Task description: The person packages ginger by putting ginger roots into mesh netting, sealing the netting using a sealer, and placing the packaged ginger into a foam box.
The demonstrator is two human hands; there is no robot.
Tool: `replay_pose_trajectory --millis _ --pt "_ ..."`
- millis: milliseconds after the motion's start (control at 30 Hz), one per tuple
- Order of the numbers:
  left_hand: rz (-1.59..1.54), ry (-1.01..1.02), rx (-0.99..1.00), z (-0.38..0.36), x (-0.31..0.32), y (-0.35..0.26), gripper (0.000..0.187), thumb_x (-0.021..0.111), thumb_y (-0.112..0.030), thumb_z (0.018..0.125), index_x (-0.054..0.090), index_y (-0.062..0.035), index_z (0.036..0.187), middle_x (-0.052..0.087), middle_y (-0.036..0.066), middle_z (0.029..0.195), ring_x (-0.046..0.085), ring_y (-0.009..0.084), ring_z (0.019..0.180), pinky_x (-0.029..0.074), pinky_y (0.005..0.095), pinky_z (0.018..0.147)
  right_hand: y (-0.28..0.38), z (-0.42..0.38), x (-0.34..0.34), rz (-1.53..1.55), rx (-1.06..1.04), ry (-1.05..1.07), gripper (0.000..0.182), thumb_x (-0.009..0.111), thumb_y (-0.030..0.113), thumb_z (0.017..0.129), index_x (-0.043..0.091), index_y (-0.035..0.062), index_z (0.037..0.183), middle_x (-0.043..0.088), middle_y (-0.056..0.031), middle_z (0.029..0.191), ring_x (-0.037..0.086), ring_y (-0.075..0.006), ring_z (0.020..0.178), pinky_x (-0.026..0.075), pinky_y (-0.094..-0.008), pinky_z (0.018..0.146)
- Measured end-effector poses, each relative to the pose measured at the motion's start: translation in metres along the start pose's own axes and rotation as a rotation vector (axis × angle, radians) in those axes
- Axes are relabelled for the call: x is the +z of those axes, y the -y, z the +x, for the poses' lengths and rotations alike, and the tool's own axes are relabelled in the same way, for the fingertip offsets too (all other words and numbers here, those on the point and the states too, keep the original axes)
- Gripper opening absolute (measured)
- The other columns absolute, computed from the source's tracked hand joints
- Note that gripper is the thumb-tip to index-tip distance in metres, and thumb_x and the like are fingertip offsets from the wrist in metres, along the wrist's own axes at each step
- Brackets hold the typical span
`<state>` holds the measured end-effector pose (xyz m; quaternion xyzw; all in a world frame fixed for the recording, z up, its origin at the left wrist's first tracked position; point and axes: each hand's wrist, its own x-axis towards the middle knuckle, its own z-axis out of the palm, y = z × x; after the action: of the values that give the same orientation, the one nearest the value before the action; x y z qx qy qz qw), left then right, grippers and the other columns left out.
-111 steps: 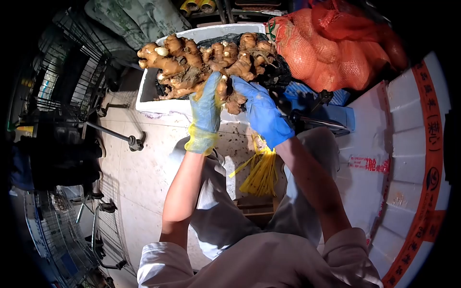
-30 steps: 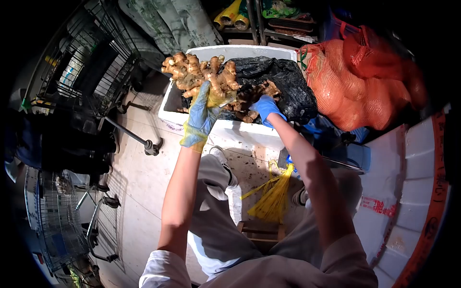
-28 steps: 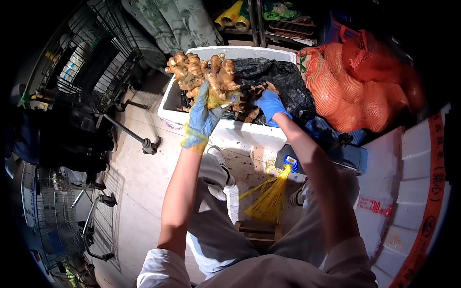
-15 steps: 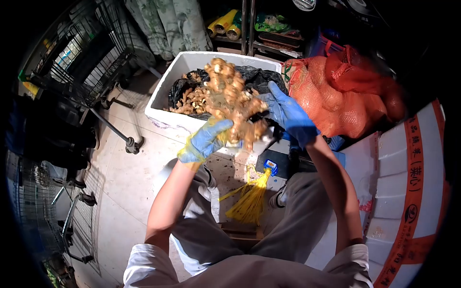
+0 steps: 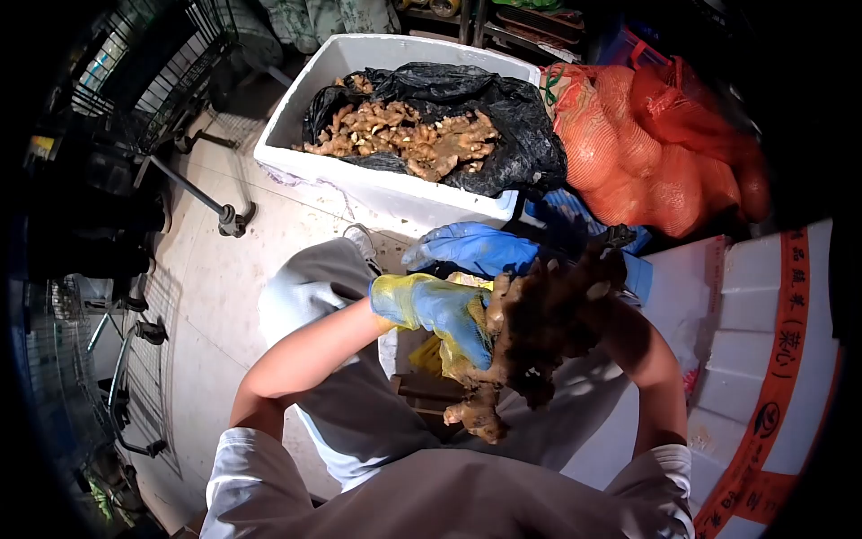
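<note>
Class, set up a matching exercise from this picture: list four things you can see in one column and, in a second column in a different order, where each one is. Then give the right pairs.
Things:
1. ginger clump
2. loose ginger pieces
3. orange net sacks
4. wire trolley

Places:
A. at the far left, on castors
B. in the black bag lining the white foam box
C. to the right of the foam box
D. held near the lap between the left hand and the right hand

Pairs: 1-D, 2-B, 3-C, 4-A
</note>
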<state>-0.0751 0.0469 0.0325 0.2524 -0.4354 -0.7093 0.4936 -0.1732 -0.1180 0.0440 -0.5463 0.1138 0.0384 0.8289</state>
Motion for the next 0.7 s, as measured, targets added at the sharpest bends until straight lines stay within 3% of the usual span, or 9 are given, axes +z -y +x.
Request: replay_pose_trajectory --millis 67,167,200,233,300,433,500,600,700 --pt "-0.583 -0.109 -0.266 0.0 -0.001 0.002 0.024 0.052 -0.006 0.076 0.054 -0.0013 0.099 0.056 0.014 0.091 0.055 0.0174 0.083 0.044 0.0272 0.071 -0.005 0.004 0.003 -0.004 -0.003 0.023 0.039 0.041 0.033 0.083 0.043 0.0012 0.105 0.051 -0.0103 0.088 0.05 -0.0188 0.081 0.042 -0.0272 0.071" --pt "0.031 0.055 -0.281 0.003 -0.005 0.007 0.046 0.064 0.004 0.063 0.047 0.0029 0.105 0.054 0.009 0.099 0.053 0.0112 0.083 0.045 0.0218 0.07 -0.008 0.01 0.006 0.0 -0.011 0.046 0.037 0.042 0.032 0.082 0.044 0.0019 0.103 0.051 -0.0101 0.086 0.05 -0.0196 0.079 0.042 -0.028 0.07" --pt "0.031 0.053 -0.284 0.003 -0.001 0.006 0.046 0.064 0.004 0.063 0.047 0.0029 0.105 0.054 0.009 0.099 0.053 0.0112 0.083 0.045 0.0218 0.07 -0.009 0.012 0.007 0.004 -0.013 0.053 0.036 0.042 0.032 0.082 0.044 0.0022 0.102 0.051 -0.0101 0.085 0.05 -0.0198 0.079 0.042 -0.0282 0.069" --pt "-0.277 -0.065 -0.228 0.002 0.006 0.004 0.047 0.066 0.003 0.06 0.048 0.0024 0.104 0.054 0.008 0.097 0.052 0.011 0.082 0.045 0.0214 0.07 -0.01 0.014 0.008 0.011 -0.014 0.059 0.035 0.043 0.032 0.082 0.045 0.0024 0.102 0.051 -0.01 0.085 0.05 -0.02 0.078 0.042 -0.0285 0.069" --pt "-0.582 -0.183 -0.168 0.002 0.011 -0.001 0.049 0.069 0.003 0.057 0.049 0.0019 0.103 0.055 0.007 0.096 0.052 0.0107 0.081 0.045 0.0211 0.069 -0.01 0.016 0.01 0.018 -0.016 0.073 0.034 0.043 0.031 0.081 0.045 0.0029 0.1 0.051 -0.0099 0.083 0.05 -0.0205 0.077 0.042 -0.0289 0.069" --pt "0.135 -0.301 -0.028 -0.001 0.009 -0.006 0.057 0.074 0.0 0.049 0.05 0.0009 0.1 0.055 0.006 0.094 0.051 0.0098 0.084 0.044 0.0215 0.071 -0.013 0.019 0.01 0.041 -0.021 0.092 0.032 0.044 0.031 0.081 0.046 0.0038 0.098 0.051 -0.0096 0.081 0.05 -0.0215 0.075 0.042 -0.0299 0.068" --pt "0.314 -0.327 0.009 0.0 0.012 -0.012 0.059 0.076 -0.001 0.047 0.05 0.0006 0.1 0.055 0.005 0.094 0.05 0.0096 0.085 0.043 0.0216 0.071 -0.014 0.019 0.01 0.053 -0.023 0.107 0.031 0.044 0.03 0.08 0.047 0.0043 0.097 0.051 -0.0095 0.079 0.05 -0.0219 0.074 0.042 -0.0304 0.067" --pt "0.198 -0.176 -0.023 0.003 0.017 -0.025 0.031 0.071 -0.009 0.059 0.058 -0.0014 0.086 0.059 0.003 0.077 0.054 0.0069 0.067 0.044 0.0196 0.057 -0.017 0.016 0.005 0.077 -0.025 0.128 0.029 0.045 0.029 0.08 0.048 0.005 0.095 0.05 -0.0093 0.077 0.05 -0.0227 0.073 0.042 -0.0311 0.066" --pt "0.546 -0.205 0.108 -0.005 0.013 -0.036 0.029 0.069 -0.015 0.062 0.058 -0.0012 0.086 0.059 0.003 0.077 0.054 0.008 0.065 0.044 0.0197 0.055 -0.022 0.007 -0.004 0.111 -0.022 0.142 0.027 0.046 0.029 0.079 0.049 0.0057 0.093 0.05 -0.0091 0.075 0.05 -0.0234 0.071 0.042 -0.0318 0.065"
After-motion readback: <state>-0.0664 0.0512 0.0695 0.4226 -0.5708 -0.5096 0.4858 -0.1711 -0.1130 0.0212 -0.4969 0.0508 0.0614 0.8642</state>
